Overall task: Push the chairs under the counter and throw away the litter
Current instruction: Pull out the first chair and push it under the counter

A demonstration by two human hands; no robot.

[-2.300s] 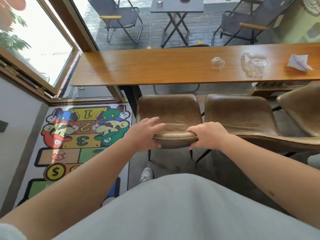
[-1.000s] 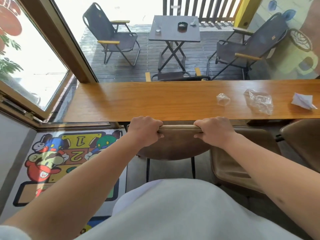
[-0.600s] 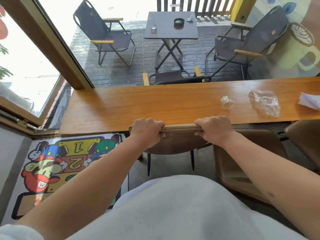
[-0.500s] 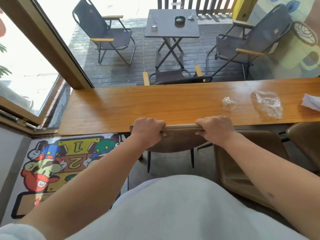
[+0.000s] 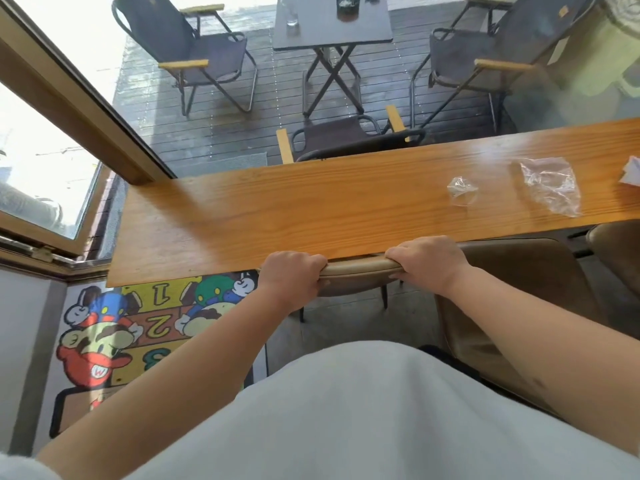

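Observation:
My left hand (image 5: 291, 275) and my right hand (image 5: 427, 261) both grip the top of the backrest of a brown leather chair (image 5: 358, 277). That backrest touches the front edge of the long wooden counter (image 5: 277, 209), and the seat is hidden beneath it. A second brown chair (image 5: 512, 289) stands to the right, out from the counter, and a third (image 5: 620, 251) shows at the right edge. On the counter lie a small clear wrapper (image 5: 462, 190), a larger clear plastic bag (image 5: 550, 185) and a white crumpled paper (image 5: 632, 171), cut off by the frame.
A cartoon hopscotch rug (image 5: 138, 327) covers the floor to the left. A window frame (image 5: 79, 109) rises at the counter's left end. Beyond the glass, folding chairs (image 5: 194, 53) and a dark table (image 5: 330, 24) stand on a deck.
The chair has slid forward under the counter with both hands on its backrest; its seat, visible at first, is now hidden. My view has moved closer to the counter.

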